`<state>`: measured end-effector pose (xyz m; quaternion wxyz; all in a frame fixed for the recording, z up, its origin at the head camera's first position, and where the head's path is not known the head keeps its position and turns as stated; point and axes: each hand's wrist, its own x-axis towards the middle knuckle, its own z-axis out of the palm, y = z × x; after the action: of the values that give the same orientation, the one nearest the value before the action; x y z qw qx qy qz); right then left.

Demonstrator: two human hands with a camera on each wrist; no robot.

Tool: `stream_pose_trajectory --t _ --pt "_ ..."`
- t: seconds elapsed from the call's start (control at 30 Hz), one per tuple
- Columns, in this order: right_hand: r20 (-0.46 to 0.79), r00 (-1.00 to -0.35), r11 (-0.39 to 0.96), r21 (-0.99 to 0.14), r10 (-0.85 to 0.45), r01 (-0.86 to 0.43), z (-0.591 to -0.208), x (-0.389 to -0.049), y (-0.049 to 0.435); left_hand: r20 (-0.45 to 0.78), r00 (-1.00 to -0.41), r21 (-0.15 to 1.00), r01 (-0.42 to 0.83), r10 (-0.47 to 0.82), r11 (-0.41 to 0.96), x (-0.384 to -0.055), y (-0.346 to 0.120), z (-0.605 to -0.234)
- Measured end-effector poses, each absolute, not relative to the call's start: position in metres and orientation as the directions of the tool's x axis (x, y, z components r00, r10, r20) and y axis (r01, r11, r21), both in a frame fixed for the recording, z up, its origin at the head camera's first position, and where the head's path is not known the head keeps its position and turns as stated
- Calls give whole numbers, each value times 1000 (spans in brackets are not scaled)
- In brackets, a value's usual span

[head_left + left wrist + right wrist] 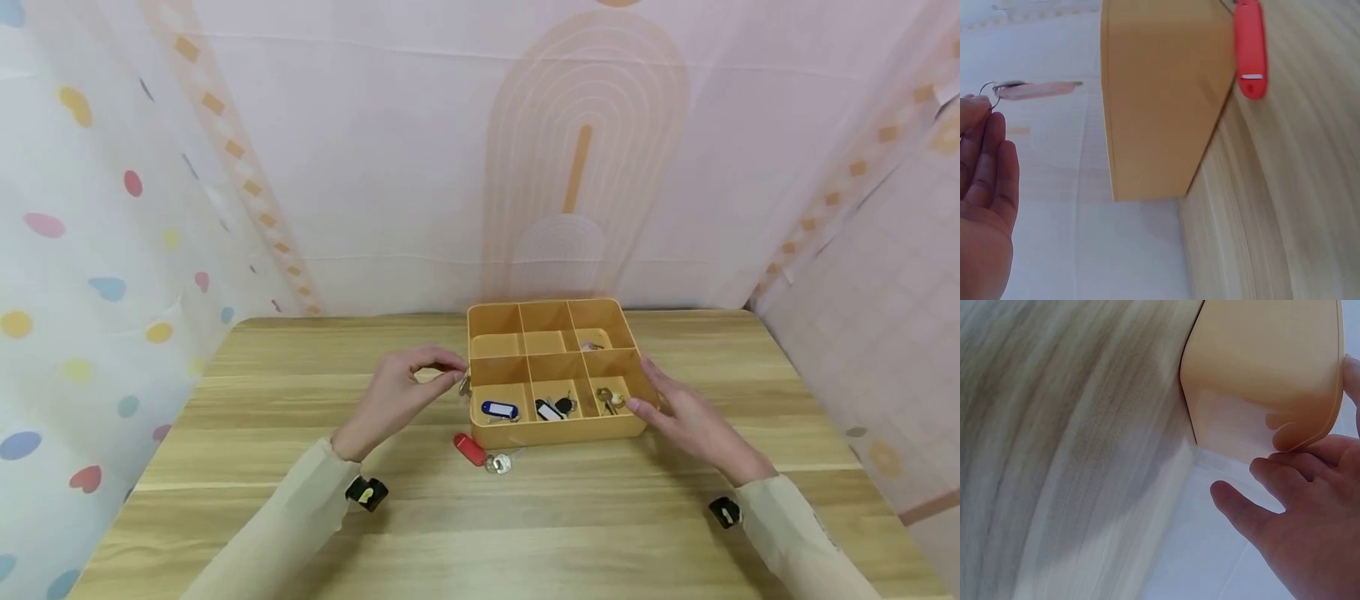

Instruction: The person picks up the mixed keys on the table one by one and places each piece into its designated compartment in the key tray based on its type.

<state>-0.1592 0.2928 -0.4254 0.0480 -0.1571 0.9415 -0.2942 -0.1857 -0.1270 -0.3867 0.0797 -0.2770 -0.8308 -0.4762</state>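
A yellow compartment box (558,432) stands on the table. At its left side, my left hand (393,396) pinches a metal key ring (997,97) between thumb and fingertips. From the ring hangs a pale pink key tag (1035,90), raised beside the box wall in the left wrist view. My right hand (690,421) holds the box's right side, thumb over the rim and other fingers against the outside; the little finger (1235,503) sticks out free. In the front compartments lie a blue key tag (499,409), a black key tag (549,410) and brass-coloured keys (609,398).
A red key tag (470,449) with keys (498,463) lies on the wooden table (480,533) by the box's front left corner. Something small and purplish (591,346) sits in the back right compartment. Patterned cloth (375,167) hangs behind the table and along both sides.
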Motion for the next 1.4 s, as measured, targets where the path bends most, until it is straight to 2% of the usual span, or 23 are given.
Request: stream_pose_trajectory --t 0.3,0.67,0.93,1.4 --pt "7 -948 776 -573 -317 -264 -428 -153 293 480 -833 752 552 275 359 -212 -100 -392" --pt "13 -946 772 -574 -323 -271 -425 -157 291 444 -859 797 509 256 324 -244 -80 -391" --pt "5 -948 777 -572 -318 -263 -428 -156 289 379 -886 776 461 265 430 -261 -84 -409" --pt "10 -951 779 -570 -309 -260 -429 -155 288 389 -845 634 534 367 559 -272 -87 -428"
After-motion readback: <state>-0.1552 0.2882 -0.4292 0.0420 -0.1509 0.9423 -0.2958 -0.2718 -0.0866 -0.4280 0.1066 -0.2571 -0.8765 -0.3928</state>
